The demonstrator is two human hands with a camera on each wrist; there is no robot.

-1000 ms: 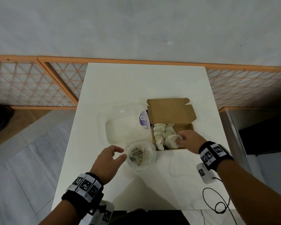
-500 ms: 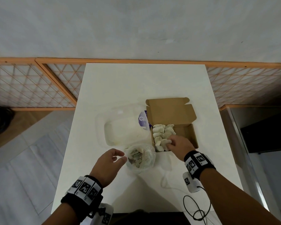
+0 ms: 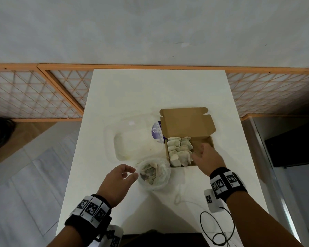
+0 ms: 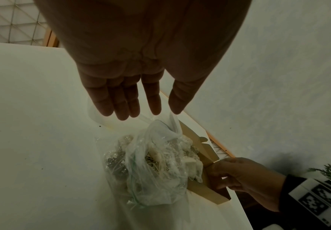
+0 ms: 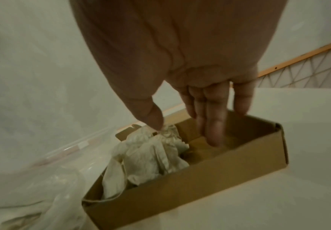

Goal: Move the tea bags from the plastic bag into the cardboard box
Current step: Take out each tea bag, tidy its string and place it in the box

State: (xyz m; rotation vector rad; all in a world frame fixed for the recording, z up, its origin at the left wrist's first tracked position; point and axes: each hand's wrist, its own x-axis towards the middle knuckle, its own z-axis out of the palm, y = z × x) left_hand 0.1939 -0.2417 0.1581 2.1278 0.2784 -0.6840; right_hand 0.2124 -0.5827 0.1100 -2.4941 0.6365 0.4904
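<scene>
The tea bags [image 3: 179, 152] are split between two places: two neat rows are packed into the left part of the box [image 3: 206, 142], and a loose tangle is left inside the bag [image 3: 153, 173], which stands on the table [image 3: 150, 93] just beside the box's near left corner. The right hand [image 3: 206, 158] is held over the box with its grip spread and nothing pinched; in the right wrist view the thumb touches the topmost tea bags. The left hand [image 3: 117, 181] is held just beside the bag's mouth, its grip relaxed and apart, holding nothing.

The tea bags are judged to be very light, soft and easily crushed, with thin strings that are likely to snag on one another. Each is best taken by a gentle pinch on its paper body or top fold, not by the string. The bag is thin, limp film and is likely to shift or collapse unless its rim is steadied.
</scene>
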